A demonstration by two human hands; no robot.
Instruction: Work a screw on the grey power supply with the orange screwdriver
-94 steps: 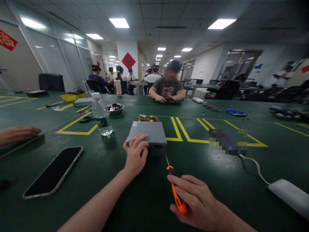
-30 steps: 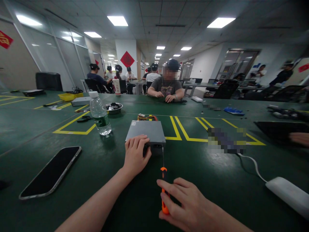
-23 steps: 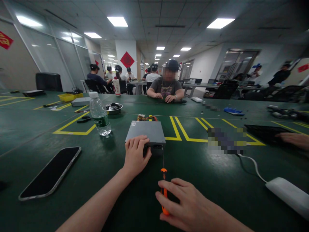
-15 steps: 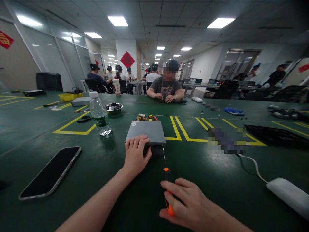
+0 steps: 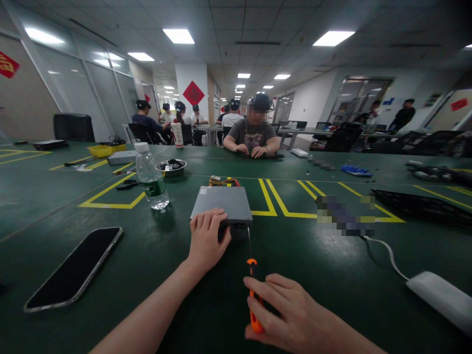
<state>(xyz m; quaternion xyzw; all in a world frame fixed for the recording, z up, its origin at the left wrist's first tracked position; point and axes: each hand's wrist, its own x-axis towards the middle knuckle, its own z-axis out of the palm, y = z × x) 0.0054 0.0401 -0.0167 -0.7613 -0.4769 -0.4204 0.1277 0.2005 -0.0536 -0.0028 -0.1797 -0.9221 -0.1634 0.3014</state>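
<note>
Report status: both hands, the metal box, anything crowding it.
Left hand gripping grey metal box at near left edge. Right hand holding orange screwdriver, tip by box's near right corner. Water bottle upright at left, apart from box.

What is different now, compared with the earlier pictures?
Since the earliest, the right hand has swung the orange screwdriver handle leftward. A black panel has come on the table at right; another person's hand, seen on it earlier, is gone. The left hand stays on the grey box; bottle and phone stayed.
</note>
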